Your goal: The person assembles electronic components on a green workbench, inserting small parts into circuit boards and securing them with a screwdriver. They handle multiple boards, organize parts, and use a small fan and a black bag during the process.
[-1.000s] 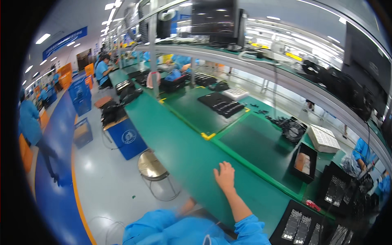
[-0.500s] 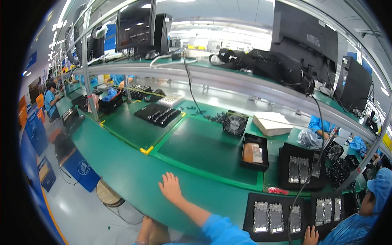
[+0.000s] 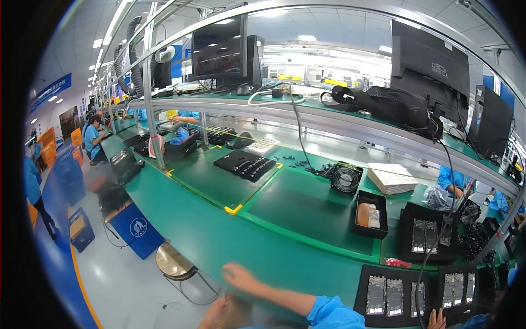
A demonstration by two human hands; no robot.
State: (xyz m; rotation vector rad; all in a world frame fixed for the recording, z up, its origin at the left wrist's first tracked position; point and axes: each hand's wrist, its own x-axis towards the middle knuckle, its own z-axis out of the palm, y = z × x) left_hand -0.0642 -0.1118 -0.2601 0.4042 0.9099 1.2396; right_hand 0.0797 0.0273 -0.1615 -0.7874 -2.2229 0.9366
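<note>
From where I stand, the wearer's right hand (image 3: 239, 276) is low over the front strip of the green desk (image 3: 192, 230); blur prevents me confirming contact. Its fingers look loosely bent, no object shows in it, and I cannot tell whether they are pressed together. The left hand (image 3: 218, 308) is nearer the body, at the desk's front edge; its fingers are indistinct, and I cannot tell whether it pinches anything. The round metal stool (image 3: 174, 260) stands left of both hands, with a blue bin (image 3: 136, 227) beyond it. Well to the right of the right hand, a black mat (image 3: 406, 293) carries flat electronic boards (image 3: 394, 297), with a co-worker's hand (image 3: 436, 319) just past it. Beyond the right hand and to its right are a black box (image 3: 370, 232) with a brown block (image 3: 364, 214) inside, a cooling fan (image 3: 346, 178) and a white tray stack (image 3: 392, 178). Almost straight ahead, farther off, a dark pad (image 3: 230, 160) bears small parts in rows. On progress, the boards are already laid out, and neither of the wearer's hands is on them; I judge no handling under way here. The amount left cannot be determined.
</note>
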